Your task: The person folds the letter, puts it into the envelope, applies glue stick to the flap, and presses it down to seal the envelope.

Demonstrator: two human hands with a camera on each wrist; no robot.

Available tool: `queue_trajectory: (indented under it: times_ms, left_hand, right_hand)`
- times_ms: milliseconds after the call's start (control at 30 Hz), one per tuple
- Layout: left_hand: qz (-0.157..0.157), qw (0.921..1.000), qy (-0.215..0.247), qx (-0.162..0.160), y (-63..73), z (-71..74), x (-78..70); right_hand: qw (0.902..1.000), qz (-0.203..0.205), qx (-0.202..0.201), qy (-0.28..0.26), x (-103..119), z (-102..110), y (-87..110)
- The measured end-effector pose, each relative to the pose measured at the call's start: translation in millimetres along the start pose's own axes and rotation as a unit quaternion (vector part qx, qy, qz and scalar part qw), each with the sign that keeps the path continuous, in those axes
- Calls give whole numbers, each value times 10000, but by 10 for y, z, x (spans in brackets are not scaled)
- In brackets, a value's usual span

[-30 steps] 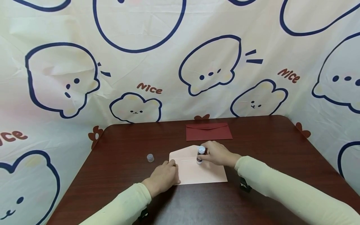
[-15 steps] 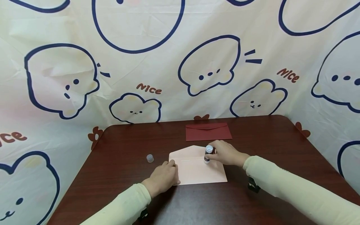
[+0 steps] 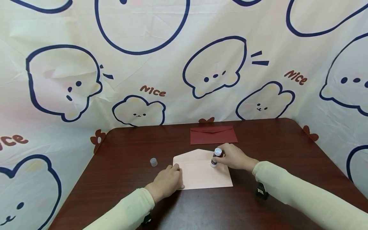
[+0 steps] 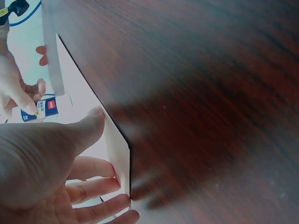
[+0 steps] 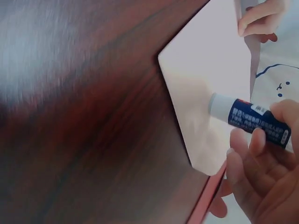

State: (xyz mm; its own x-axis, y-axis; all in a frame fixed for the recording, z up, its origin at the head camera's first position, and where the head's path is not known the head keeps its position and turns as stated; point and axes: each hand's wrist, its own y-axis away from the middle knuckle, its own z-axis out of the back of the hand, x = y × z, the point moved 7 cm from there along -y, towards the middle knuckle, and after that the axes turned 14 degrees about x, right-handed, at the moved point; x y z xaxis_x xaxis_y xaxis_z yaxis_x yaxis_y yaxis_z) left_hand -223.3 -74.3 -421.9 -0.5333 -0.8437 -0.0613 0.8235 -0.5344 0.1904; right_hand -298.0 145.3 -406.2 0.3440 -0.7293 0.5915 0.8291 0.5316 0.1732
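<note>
A pale pink envelope [image 3: 202,177] lies on the table with its flap opened out toward the back. My left hand [image 3: 167,179] rests at its left end; in the left wrist view the thumb [image 4: 91,127] touches the near edge, and the fairly straight fingers lie along the side. My right hand [image 3: 234,156] pinches a dark blue glue stick [image 3: 217,156] between thumb and fingers. The stick leans slightly, its white lower end right at the paper near the right part of the flap fold, as the right wrist view shows of this glue stick [image 5: 259,121].
A small translucent cap [image 3: 153,162] stands on the table left of the pink envelope. Behind it lies a closed dark red envelope [image 3: 214,135]. A printed cloth [image 3: 178,73] hangs around the back and sides of the dark wooden table [image 3: 126,153].
My right hand has slid the glue stick to the right along the envelope's flap area, and the stick now tilts more. The left hand and the envelope have stayed in place.
</note>
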Motion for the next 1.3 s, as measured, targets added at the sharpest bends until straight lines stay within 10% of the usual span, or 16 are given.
queue_trajectory:
  times_ms: [200,567,1300]
  left_hand:
    - [10,9999,-145,-18,-12,-3,-7]
    - [-41,9996,-266,27,-43,22,-36]
    - [-109,9946,982,326,-147,61,196]
  right_hand:
    - [9932,-311,-95,-1116,-173,17,17]
    - [9481,-1328,-351,-2867,-505,27,135]
    - [9103,-1039,-1,-4007,-249,-133,320]
